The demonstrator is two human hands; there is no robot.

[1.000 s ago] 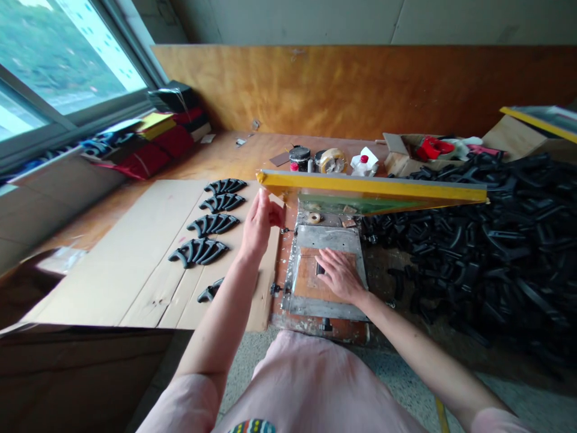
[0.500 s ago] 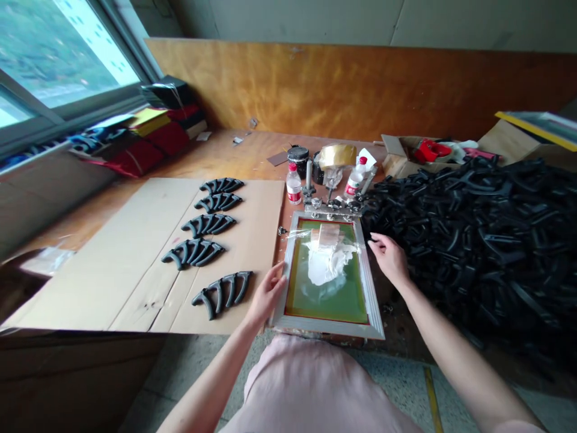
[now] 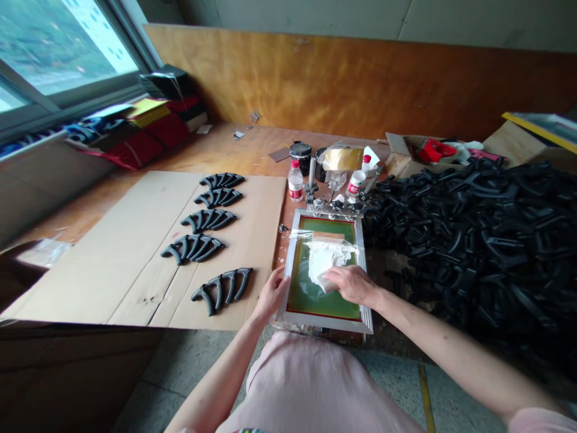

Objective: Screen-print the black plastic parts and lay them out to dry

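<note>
My left hand (image 3: pixel 271 293) is at the left edge of a silkscreen frame (image 3: pixel 366 322), its fingers closed on the aluminium rim. The frame lies nearly flat, held at its far end by a metal hinge clamp (image 3: pixel 338 205). White ink (image 3: pixel 321 255) is spread over the green mesh (image 3: pixel 311 307). My right hand (image 3: pixel 356 285) is over the mesh, fingers pinched on a pale, ink-smeared piece whose kind I cannot make out. Beyond the ink rests a wood-coloured bar (image 3: pixel 328 236), with clear tape or film beside it.
Left, a cardboard sheet (image 3: pixel 112 240) carries several rows of black curved parts (image 3: pixel 223 290). A large heap of similar black parts (image 3: pixel 473 240) lies right. Behind the frame stand bottles (image 3: pixel 296 183), a black jar (image 3: pixel 300 157) and a tape roll (image 3: pixel 342 159). A carton (image 3: pixel 401 153) sits at back right.
My right hand has moved left from beside the frame onto the inked mesh and closed on the pale piece. My left hand has closed on the rim. The frame's near end has shifted slightly left.
</note>
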